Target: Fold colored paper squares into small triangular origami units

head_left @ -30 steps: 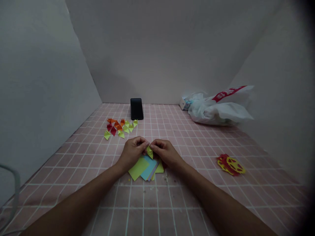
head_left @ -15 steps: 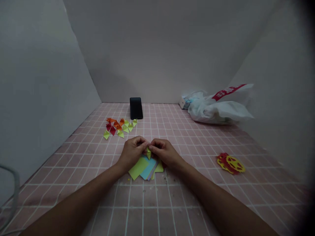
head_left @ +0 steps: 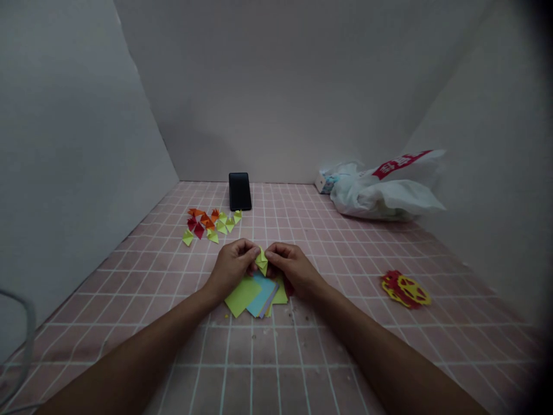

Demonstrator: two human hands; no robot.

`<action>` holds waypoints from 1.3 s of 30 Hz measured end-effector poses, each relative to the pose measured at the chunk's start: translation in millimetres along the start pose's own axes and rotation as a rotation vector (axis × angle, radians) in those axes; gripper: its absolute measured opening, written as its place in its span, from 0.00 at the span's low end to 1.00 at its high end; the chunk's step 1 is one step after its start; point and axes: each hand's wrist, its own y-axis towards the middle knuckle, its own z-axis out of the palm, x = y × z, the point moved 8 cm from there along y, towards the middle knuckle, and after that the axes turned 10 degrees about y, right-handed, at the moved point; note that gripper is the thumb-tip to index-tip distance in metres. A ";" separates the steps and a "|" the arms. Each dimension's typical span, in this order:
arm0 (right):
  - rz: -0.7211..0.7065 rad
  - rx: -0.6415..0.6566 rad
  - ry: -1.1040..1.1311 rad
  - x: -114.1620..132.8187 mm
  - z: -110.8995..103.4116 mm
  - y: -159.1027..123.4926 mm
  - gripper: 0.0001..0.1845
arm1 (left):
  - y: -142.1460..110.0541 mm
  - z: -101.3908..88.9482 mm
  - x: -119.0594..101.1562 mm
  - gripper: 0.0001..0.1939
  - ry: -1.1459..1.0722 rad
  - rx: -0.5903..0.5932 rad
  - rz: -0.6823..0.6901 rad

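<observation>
My left hand (head_left: 233, 264) and my right hand (head_left: 290, 264) meet in the middle of the pink tiled table, fingers pinched together on a small folded yellow-green paper piece (head_left: 261, 260). Both hands hover just above a loose stack of coloured paper squares (head_left: 254, 294), yellow-green, blue and purple. Further back on the left lies a cluster of several small folded triangles (head_left: 210, 223) in orange, red and yellow-green.
A black phone (head_left: 239, 191) leans against the back wall. A white plastic bag (head_left: 382, 190) with a red stripe lies at the back right. A red and yellow paper cutout (head_left: 405, 289) lies on the right. Grey walls close three sides. A grey cable (head_left: 26, 334) curves at the far left.
Both hands have lifted the folded piece slightly and turned it, so more of its yellow-green face shows between the fingertips. Nothing else has moved.
</observation>
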 end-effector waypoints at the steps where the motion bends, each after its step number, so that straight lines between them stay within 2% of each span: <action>1: 0.004 0.003 0.008 -1.0 -0.4 0.7 0.13 | -0.4 0.0 -0.3 0.10 -0.004 -0.001 0.000; 9: -0.007 0.020 -0.001 -1.8 -1.1 2.4 0.13 | -4.0 -1.3 -4.6 0.10 0.037 -0.036 -0.005; 18: -0.043 -0.002 -0.120 1.9 -0.2 2.7 0.12 | -3.4 -1.3 -3.0 0.10 0.071 -0.026 0.001; 21: -0.109 -0.023 -0.243 6.7 -0.7 2.0 0.10 | -3.5 -0.7 -3.1 0.10 0.058 -0.019 -0.005; 27: -0.373 -0.058 -0.615 26.8 6.7 -5.6 0.09 | -2.4 2.1 -0.3 0.10 0.037 0.007 -0.010; 31: -0.451 -0.061 -0.714 32.3 11.6 -9.5 0.10 | -1.7 2.9 0.6 0.11 0.062 0.010 -0.003; 33: -0.404 -0.050 -0.644 29.0 10.0 -7.9 0.09 | -1.6 1.8 -1.0 0.11 0.086 -0.002 0.013; 39: -0.067 0.006 -0.161 4.1 3.4 -1.6 0.13 | -1.6 0.2 -5.2 0.11 0.076 -0.014 0.037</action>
